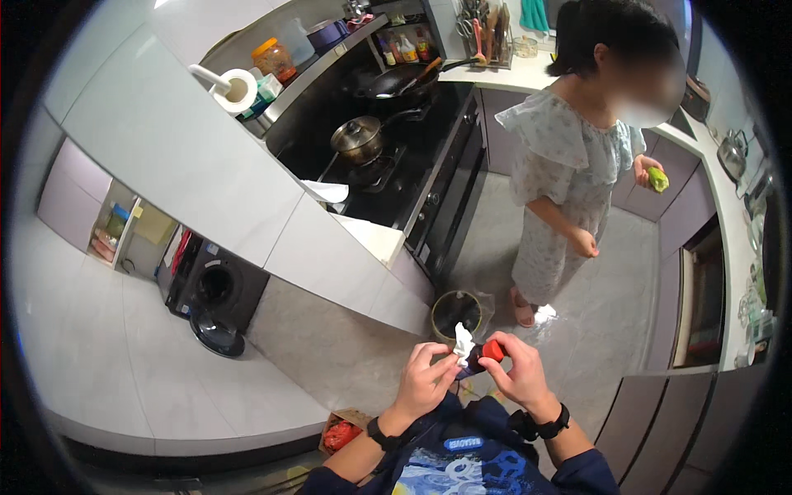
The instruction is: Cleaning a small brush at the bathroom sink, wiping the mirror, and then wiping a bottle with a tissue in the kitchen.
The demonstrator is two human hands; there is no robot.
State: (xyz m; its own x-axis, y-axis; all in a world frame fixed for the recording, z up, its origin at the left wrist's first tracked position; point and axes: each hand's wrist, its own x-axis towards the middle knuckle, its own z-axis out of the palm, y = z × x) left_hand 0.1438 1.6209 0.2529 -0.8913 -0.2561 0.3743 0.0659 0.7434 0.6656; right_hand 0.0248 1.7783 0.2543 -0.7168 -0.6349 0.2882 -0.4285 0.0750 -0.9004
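Note:
A crumpled white tissue is pinched in the fingers of my left hand. My right hand is closed around the red-capped end of a small dark bottle. The tissue lies against the bottle, and both hands meet in front of my chest. How far my left fingers also touch the bottle is hard to make out. Just beyond my hands, a round bin with a clear plastic liner stands on the floor.
Another person stands ahead to the right, holding a green vegetable or fruit. A lidded pot and a wok sit on the black stove. A white wall runs along my left. Cabinets line the right.

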